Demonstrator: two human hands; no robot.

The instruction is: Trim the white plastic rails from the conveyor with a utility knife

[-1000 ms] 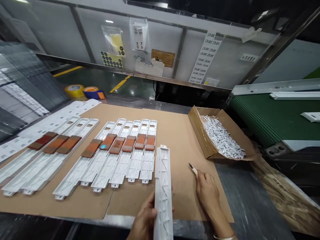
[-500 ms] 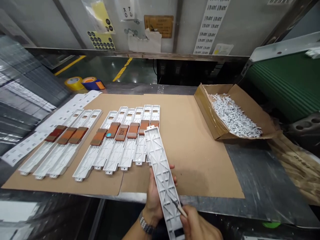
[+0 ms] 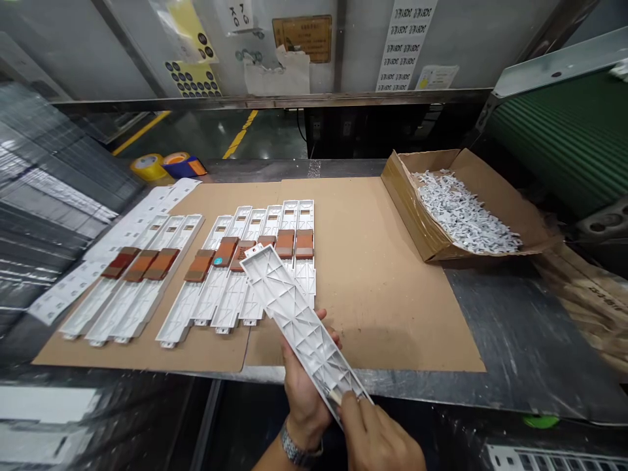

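Note:
A long white ribbed plastic strip [image 3: 304, 320] lies slantwise across my left hand [image 3: 301, 389], whose fingers wrap round it from below. My right hand [image 3: 375, 428] is closed at the strip's near end, pinching a thin tool with a pale handle [image 3: 335, 396]. The tool's tip is hidden in this view, so its exact kind does not show. Beyond the held strip, similar white strips [image 3: 230, 304] lie side by side on the cardboard sheet [image 3: 373, 294]. Reddish-brown blocks [image 3: 200, 265] rest across their middles.
An open cardboard box [image 3: 407, 209] of small white plastic pieces [image 3: 466, 212] stands at the back right. Printed label sheets [image 3: 61, 294] and tape rolls [image 3: 150, 168] are on the left. A metal panel [image 3: 353, 98] spans the back above the dark tabletop [image 3: 520, 327].
The held strip has tilted further, its far end swinging left over the other strips. My right hand has moved slightly down along it, and the tool's dark tip has gone out of sight.

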